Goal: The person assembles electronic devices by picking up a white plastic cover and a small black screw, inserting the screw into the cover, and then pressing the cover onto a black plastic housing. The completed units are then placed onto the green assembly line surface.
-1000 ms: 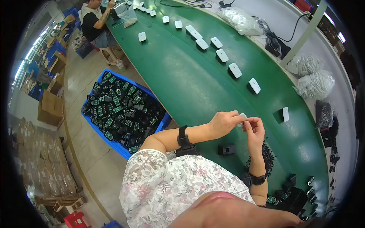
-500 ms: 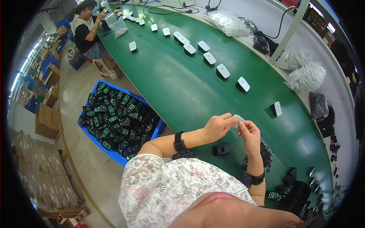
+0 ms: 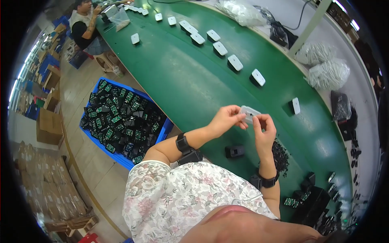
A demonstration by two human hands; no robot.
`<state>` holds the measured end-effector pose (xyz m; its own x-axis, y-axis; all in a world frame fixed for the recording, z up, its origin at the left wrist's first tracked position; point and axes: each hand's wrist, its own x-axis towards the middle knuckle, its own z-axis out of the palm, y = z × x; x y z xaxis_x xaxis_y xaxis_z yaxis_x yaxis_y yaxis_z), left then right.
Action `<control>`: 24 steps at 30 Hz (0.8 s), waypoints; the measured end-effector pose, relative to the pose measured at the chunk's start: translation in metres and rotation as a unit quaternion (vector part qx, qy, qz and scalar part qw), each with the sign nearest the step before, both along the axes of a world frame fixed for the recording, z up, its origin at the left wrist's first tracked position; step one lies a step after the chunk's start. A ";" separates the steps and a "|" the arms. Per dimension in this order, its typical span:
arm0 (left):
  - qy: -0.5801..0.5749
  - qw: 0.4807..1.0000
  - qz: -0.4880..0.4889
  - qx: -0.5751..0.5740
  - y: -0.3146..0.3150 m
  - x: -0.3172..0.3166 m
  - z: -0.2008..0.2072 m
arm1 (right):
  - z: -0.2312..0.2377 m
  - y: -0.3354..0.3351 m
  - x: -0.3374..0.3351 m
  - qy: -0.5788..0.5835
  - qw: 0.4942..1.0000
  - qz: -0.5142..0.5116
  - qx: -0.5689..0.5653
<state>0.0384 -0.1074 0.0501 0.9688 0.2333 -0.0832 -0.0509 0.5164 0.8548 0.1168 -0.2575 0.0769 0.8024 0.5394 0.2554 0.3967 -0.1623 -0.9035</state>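
Note:
My left hand grips one end of a white plastic cover with rounded corners, held above the green table. A small dark spot shows on the cover's face. At its other end my right hand is closed, thumb and fingers pinching the edge; whether a small part sits between them too is hidden. Close below the hands lies a black plastic housing. Beside my right wrist a pile of small black parts is spread on the table.
Black-and-white units stand in a line along the table. A blue bin full of black housings with green circuit boards is at left. More boards lie at lower right. Plastic bags lie along the far edge. Another person works at far left.
Both hands have shifted slightly up and left with the white cover, and its face is now turned more into view. The whole view has shifted a little.

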 end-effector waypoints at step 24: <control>-0.099 0.975 0.093 0.174 -0.005 0.003 0.003 | 0.002 0.014 0.002 -0.002 1.000 0.000 -0.018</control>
<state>0.0413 -0.1126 0.0527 0.8961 0.3876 0.2164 -0.2975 0.1625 0.9408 0.1186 -0.2432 0.0791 0.8007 0.5492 0.2393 0.4013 -0.1952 -0.8949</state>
